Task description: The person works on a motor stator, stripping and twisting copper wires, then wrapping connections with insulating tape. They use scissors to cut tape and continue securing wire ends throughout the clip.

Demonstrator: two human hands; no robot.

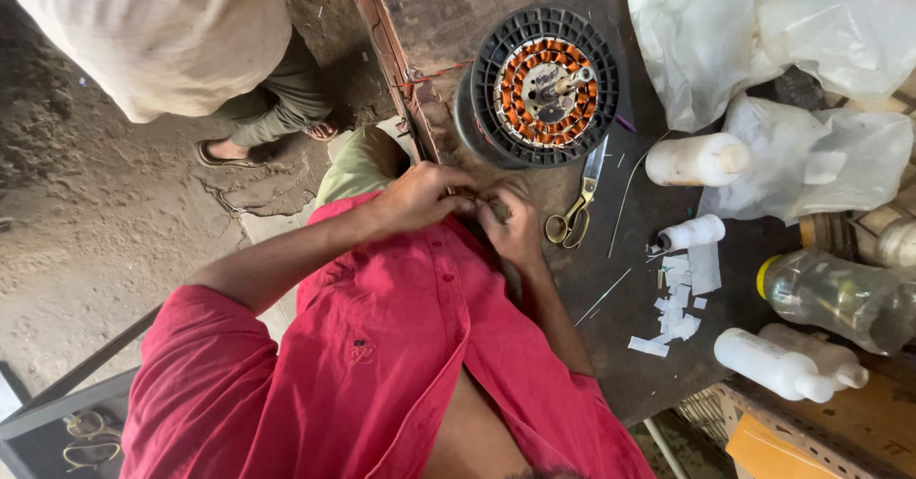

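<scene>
My left hand (pixel 420 197) and my right hand (pixel 510 221) meet at the near edge of a dark worktable (pixel 448 11). The fingers of both are pinched together on a small piece between them, which they hide. Just beyond the hands lies a round black fan motor housing (pixel 549 88) with orange copper windings and a metal shaft in its middle. A pair of scissors (pixel 577 207) with yellowish handles lies right of my right hand. I wear a red shirt.
White squeeze bottles (pixel 697 159) (pixel 692 233) (pixel 782 364), a clear bottle with a yellow cap (pixel 840 298), cut paper slips (pixel 677 298) and plastic bags (pixel 763 40) crowd the table's right. Another person in beige (pixel 162 31) stands on the dirt floor at upper left.
</scene>
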